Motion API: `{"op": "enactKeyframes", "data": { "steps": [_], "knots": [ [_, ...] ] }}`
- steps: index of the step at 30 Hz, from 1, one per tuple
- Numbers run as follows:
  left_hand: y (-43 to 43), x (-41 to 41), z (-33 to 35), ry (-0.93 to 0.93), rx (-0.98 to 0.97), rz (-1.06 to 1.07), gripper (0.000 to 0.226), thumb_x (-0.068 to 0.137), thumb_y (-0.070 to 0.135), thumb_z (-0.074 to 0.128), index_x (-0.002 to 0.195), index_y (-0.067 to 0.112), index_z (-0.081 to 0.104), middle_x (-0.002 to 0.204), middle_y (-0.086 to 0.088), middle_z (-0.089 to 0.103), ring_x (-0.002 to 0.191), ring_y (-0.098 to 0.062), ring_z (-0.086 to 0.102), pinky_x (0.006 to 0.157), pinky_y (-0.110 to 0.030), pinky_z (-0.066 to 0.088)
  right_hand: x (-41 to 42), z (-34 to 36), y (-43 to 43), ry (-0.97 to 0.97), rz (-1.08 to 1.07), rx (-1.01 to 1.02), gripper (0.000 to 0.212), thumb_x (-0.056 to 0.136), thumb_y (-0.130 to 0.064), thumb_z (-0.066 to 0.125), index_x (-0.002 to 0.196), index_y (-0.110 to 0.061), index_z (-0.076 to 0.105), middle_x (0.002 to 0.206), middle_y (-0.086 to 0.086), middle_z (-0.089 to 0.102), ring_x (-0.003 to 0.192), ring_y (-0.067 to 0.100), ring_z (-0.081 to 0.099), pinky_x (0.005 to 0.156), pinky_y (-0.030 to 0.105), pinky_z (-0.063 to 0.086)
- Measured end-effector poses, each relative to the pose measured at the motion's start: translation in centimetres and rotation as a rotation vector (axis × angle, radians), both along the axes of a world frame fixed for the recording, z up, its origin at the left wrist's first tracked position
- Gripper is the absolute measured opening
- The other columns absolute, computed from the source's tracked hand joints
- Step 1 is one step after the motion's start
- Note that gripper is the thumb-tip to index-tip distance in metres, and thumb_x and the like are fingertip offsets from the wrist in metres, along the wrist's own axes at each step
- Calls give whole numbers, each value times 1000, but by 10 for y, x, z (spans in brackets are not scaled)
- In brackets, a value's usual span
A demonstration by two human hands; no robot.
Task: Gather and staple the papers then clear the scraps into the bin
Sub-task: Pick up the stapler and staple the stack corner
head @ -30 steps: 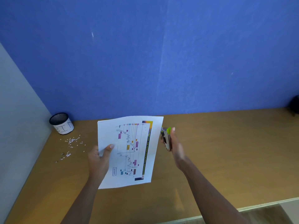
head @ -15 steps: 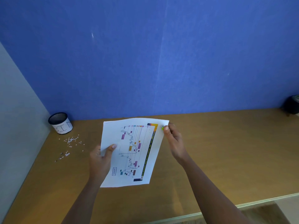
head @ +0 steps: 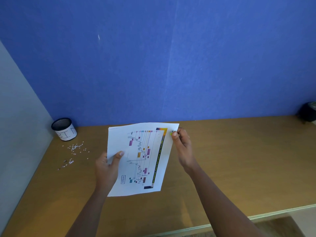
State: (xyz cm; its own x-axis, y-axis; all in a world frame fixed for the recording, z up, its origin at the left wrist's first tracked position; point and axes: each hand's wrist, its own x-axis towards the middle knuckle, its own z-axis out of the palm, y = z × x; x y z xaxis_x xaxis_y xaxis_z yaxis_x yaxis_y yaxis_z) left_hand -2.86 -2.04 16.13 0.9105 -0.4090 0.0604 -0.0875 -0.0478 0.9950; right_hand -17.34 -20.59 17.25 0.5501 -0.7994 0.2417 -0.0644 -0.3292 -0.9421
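papers (head: 140, 158), chart side up, held above surface (head: 239, 159) near its middle; left hand (head: 106, 166) pinching left edge, thumb on top; right hand (head: 182, 146), fingers curled round green-tipped stapler (head: 171, 133) at top right corner, mostly hidden. risk: sheets fanning askew under the squeeze, staple missing lower ones. scraps (head: 76, 148) beside bin (head: 64, 129), far left; both hands occupied.

hands (head: 106, 165) (head: 183, 147) gripping papers (head: 136, 159), stapler (head: 171, 133) at corner

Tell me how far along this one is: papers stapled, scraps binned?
Gathered: the papers are one stack in the left hand. In hand: the right hand holds the mostly hidden stapler at their far right corner. Left: paper scraps lie on the desk beside the bin.
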Motion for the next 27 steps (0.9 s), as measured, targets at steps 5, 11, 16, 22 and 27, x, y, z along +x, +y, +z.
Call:
{"op": "enactKeyframes", "data": {
  "steps": [5,11,16,22,27],
  "knots": [
    [-1,-2,2,4,6,5,15,87,13,67,101,9,61,97,1,66,77,-6,62,51,-7,46,0,7,4,6,-32,1,46,85,-76,36,97,-38,59,96,-17,54,111,21,48,104,63,29],
    [0,-3,5,5,1,6,16,88,12,66,103,8,62,100,-3,66,77,-5,62,51,-7,47,1,6,4,-4,-44,-2,43,86,-76,36,95,-41,58,93,-17,52,108,21,48,102,64,32],
    [0,-3,6,14,-10,5,17,87,12,67,103,9,62,99,-1,66,72,-5,65,51,-8,47,3,5,4,-18,-23,42,43,87,-74,40,97,-37,59,96,-13,54,107,27,51,98,64,37],
    [0,-3,5,19,-11,-6,17,88,13,67,104,11,63,96,2,66,73,-2,65,52,-9,48,4,10,9,-58,26,114,38,88,-71,44,97,-37,59,102,-1,58,105,30,55,90,52,48],
    [1,-1,2,15,-10,-2,14,87,12,67,101,12,62,94,3,66,72,-3,66,52,-8,47,6,11,11,-84,33,99,44,87,-69,44,99,-30,60,104,6,59,101,26,57,85,45,49]
  ]
}}
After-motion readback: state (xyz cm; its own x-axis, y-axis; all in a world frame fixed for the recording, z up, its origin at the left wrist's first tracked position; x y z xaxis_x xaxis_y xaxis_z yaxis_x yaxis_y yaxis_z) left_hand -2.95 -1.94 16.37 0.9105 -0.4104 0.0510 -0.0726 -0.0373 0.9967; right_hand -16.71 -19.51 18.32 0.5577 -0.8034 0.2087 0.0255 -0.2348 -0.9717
